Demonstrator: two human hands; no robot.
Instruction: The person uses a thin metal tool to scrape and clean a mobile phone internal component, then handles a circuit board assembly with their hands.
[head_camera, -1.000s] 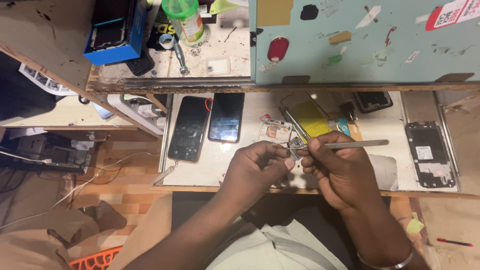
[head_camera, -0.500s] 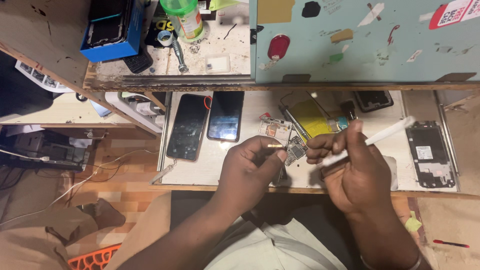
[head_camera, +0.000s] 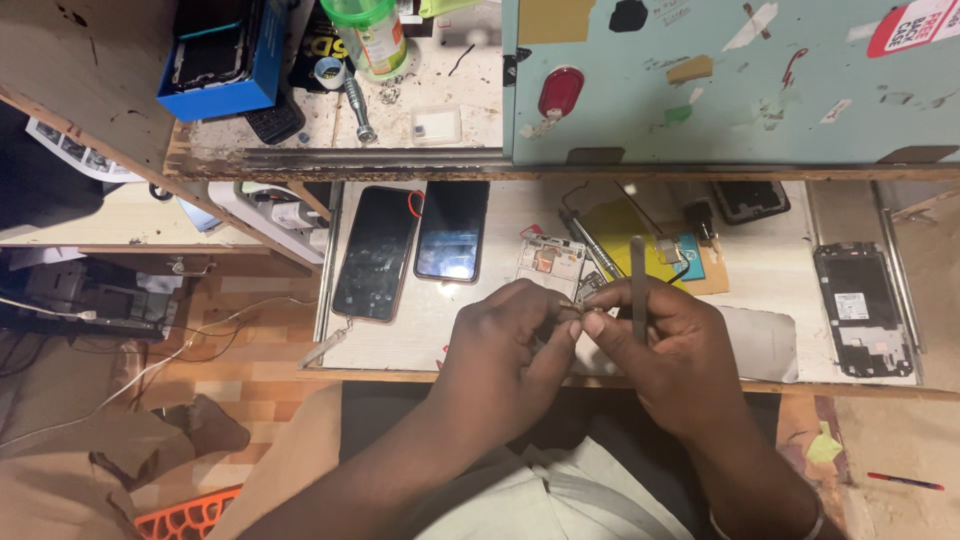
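My right hand (head_camera: 668, 352) is clamped on a thin grey tool (head_camera: 638, 285), whose long axis runs almost straight up the view, its free end pointing away from me toward the shelf. My left hand (head_camera: 512, 345) pinches a tiny part (head_camera: 570, 305) at the fingertips, which touch the right hand's; I cannot tell what the part is. Just beyond the knuckles lies an opened white phone frame (head_camera: 549, 262). Left of it two dark phones (head_camera: 412, 245) lie side by side; a stripped phone back (head_camera: 862, 309) sits well apart at right.
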